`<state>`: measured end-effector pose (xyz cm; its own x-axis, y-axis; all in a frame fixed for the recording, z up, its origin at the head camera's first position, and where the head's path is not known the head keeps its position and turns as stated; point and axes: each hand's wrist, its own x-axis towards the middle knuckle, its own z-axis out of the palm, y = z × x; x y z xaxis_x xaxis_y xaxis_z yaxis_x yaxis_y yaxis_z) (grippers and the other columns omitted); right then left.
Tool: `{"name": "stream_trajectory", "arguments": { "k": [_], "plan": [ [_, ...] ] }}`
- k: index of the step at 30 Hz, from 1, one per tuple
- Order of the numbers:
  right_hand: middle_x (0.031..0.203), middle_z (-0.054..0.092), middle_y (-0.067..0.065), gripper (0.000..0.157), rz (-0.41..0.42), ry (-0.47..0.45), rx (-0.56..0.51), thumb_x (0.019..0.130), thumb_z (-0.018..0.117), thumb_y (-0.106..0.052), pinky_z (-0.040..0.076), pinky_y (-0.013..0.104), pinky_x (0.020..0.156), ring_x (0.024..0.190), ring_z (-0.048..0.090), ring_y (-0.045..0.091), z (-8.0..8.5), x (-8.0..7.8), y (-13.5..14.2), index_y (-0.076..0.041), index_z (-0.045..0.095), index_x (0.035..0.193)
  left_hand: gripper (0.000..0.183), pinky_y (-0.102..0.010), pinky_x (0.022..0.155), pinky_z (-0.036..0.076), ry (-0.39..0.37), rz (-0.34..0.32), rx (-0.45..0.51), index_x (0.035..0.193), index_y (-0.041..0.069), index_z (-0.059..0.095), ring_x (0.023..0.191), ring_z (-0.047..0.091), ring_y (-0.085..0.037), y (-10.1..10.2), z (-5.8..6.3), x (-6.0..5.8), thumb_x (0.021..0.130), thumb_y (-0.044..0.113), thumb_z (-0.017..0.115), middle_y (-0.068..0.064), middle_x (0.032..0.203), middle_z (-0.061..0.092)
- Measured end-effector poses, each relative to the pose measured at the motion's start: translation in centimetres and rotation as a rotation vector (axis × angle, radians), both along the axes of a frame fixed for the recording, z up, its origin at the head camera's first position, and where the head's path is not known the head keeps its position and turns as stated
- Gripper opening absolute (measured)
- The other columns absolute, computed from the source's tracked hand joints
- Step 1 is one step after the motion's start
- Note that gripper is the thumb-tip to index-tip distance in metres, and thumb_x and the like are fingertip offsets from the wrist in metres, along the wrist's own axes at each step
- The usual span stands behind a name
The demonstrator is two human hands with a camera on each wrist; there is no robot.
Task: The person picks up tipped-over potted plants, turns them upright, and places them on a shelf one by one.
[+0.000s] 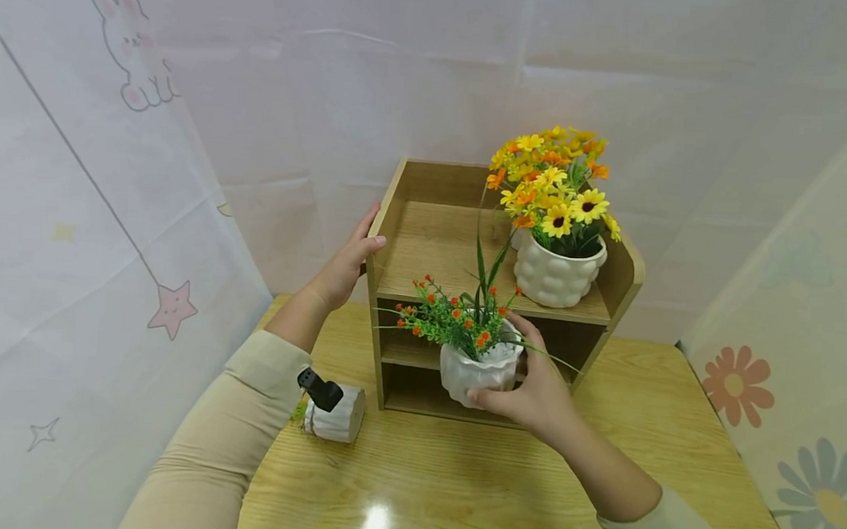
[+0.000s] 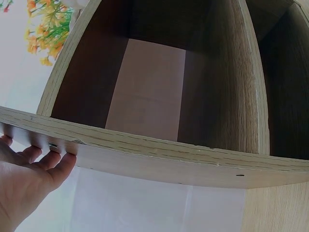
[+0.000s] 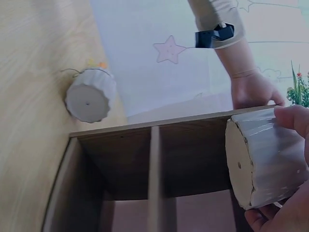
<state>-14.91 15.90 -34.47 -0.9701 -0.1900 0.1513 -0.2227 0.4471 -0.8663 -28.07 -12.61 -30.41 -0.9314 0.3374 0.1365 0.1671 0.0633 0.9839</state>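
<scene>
My right hand [image 1: 532, 382] grips a white fluted flowerpot [image 1: 478, 375] with small orange-red flowers and long green blades. It holds the pot in front of a wooden shelf [image 1: 431, 249], with the thumb on the near side. In the right wrist view the pot's flat round base [image 3: 239, 164] faces the camera. My left hand [image 1: 340, 272] holds the shelf's left side panel near the top, its thumb over the edge. The left wrist view shows fingertips [image 2: 67, 162] pressed against the panel's outer face.
On the shelf's top right stands a white bubbled pot [image 1: 560, 272] with yellow flowers, orange blooms [image 1: 515, 161] behind it. Another white fluted pot [image 1: 336, 414] lies on its side on the wooden table [image 1: 455, 490], left of the shelf. A printed curtain [image 1: 332, 92] hangs behind.
</scene>
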Motion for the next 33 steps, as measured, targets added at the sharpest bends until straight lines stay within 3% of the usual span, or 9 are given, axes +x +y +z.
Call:
{"name": "stream_trajectory", "arguments": {
  "k": [8, 17, 25, 33],
  "plan": [
    [0.133, 0.054, 0.019, 0.107, -0.017, 0.030, 0.022, 0.067, 0.088, -0.018, 0.048, 0.039, 0.089, 0.113, 0.059, 0.032, 1.9, -0.4, -0.3, -0.021, 0.024, 0.152, 0.076, -0.063, 0.117, 0.005, 0.005, -0.005, -0.001, 0.158, 0.037, -0.003, 0.151, 0.003, -0.029, -0.1, -0.2, -0.1, 0.093, 0.036, 0.038, 0.001, 0.166, -0.008],
    [0.137, 0.051, 0.021, 0.107, -0.025, 0.056, 0.043, 0.069, 0.086, -0.018, 0.045, 0.049, 0.098, 0.120, 0.056, 0.035, 4.1, -1.0, -1.1, -0.014, 0.021, 0.154, 0.077, -0.065, 0.116, 0.002, 0.000, -0.004, -0.008, 0.158, 0.037, -0.003, 0.152, -0.003, -0.028, -0.2, -0.1, 0.1, 0.093, 0.039, 0.038, 0.003, 0.165, -0.010],
    [0.139, 0.047, 0.020, 0.109, -0.031, 0.054, 0.007, 0.070, 0.085, -0.015, 0.048, 0.046, 0.095, 0.119, 0.054, 0.034, 6.1, -2.4, -2.4, -0.014, 0.017, 0.155, 0.075, -0.062, 0.117, 0.007, -0.009, -0.004, -0.012, 0.156, 0.042, -0.002, 0.151, 0.006, -0.030, -0.2, -0.2, -0.1, 0.093, 0.039, 0.037, 0.003, 0.166, -0.005],
    [0.144, 0.039, 0.019, 0.111, -0.047, 0.012, -0.042, 0.072, 0.084, -0.015, 0.047, 0.047, 0.097, 0.123, 0.051, 0.034, 6.9, -3.6, -3.2, -0.018, 0.013, 0.156, 0.074, -0.062, 0.118, 0.003, -0.004, -0.015, -0.018, 0.156, 0.044, -0.003, 0.152, -0.002, -0.027, -0.2, 0.1, 0.1, 0.094, 0.036, 0.037, 0.004, 0.166, -0.009]
  ]
}}
